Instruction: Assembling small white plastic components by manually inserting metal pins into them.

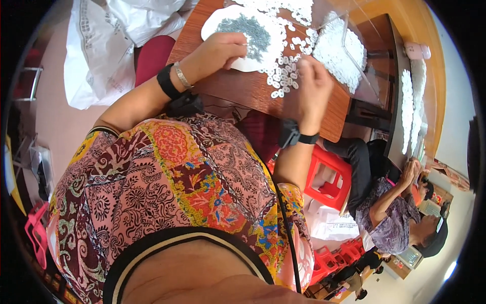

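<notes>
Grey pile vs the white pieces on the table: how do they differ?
The grey pile is dark and fine-grained, while the white pieces are pale, larger and ring-like. The grey pile sits heaped on a white plate; the white pieces lie spread loose on the wooden table. The left hand rests at the grey pile; the right hand is over the white pieces. Both are heaps of many small parts.

Bare wood of the table (243,88) lies open between the left hand (220,50) and the right hand (311,83), and along the near edge. Ahead, the way is crowded: a white plate (215,25) heaped with small grey parts (248,30), scattered white pieces (286,71), and a clear-walled tray (354,45) to the right.
</notes>
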A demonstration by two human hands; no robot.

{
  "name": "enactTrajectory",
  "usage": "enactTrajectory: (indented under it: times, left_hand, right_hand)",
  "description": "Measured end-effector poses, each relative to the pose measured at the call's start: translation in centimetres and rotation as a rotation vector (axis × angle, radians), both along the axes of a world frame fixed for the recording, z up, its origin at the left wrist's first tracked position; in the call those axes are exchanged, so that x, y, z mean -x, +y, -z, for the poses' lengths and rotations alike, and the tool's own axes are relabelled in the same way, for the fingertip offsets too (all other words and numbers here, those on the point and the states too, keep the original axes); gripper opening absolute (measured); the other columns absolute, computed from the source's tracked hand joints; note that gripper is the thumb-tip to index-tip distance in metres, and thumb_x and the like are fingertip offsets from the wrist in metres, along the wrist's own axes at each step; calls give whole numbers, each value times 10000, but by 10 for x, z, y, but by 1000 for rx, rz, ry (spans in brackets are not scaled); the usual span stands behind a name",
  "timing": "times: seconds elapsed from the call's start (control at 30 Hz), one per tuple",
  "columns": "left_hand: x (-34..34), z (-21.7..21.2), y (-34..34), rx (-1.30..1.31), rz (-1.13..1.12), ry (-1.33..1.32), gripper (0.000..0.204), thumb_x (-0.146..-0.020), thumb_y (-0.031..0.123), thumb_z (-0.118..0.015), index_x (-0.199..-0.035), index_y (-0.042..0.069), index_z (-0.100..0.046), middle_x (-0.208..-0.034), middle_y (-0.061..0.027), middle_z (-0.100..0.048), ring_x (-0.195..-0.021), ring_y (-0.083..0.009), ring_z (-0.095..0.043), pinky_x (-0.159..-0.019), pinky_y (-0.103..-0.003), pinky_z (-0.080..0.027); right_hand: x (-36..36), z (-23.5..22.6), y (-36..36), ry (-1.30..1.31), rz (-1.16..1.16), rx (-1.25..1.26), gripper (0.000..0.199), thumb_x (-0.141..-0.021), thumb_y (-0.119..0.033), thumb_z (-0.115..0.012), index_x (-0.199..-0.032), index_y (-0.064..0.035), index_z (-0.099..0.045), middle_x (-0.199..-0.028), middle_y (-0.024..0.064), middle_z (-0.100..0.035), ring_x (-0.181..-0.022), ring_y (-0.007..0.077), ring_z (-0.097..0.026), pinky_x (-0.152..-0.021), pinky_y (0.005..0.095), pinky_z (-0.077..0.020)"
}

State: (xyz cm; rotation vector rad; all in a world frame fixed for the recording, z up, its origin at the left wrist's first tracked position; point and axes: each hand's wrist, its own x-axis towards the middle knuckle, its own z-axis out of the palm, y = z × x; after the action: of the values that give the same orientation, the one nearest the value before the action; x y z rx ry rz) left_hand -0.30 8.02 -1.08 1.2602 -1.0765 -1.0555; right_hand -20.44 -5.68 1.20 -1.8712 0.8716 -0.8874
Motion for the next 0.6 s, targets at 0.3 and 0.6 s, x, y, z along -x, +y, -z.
enactTrajectory:
  times: [0.3,0.6]
  left_hand:
    - [7,-9,1,-54,2,109,211,-900,244,-456,-736,117,-491,-595,52,-462,-550,-43,-443,-515,-190,-329]
    - [14,-12,-2,-85,38,101,220,-902,264,-460,-744,113,-490,-604,50,-468,-557,-44,-444,-521,-192,-332]
  right_hand:
    - [104,54,-116,564,338,179,276,-767,-286,-668,-895,-43,-694,-816,126,-682,-768,245,-651,-725,350,-485]
    - [89,48,-104,347,304,89,188,-807,-188,-660,-906,-29,-684,-758,68,-668,-700,147,-610,-633,282,-463]
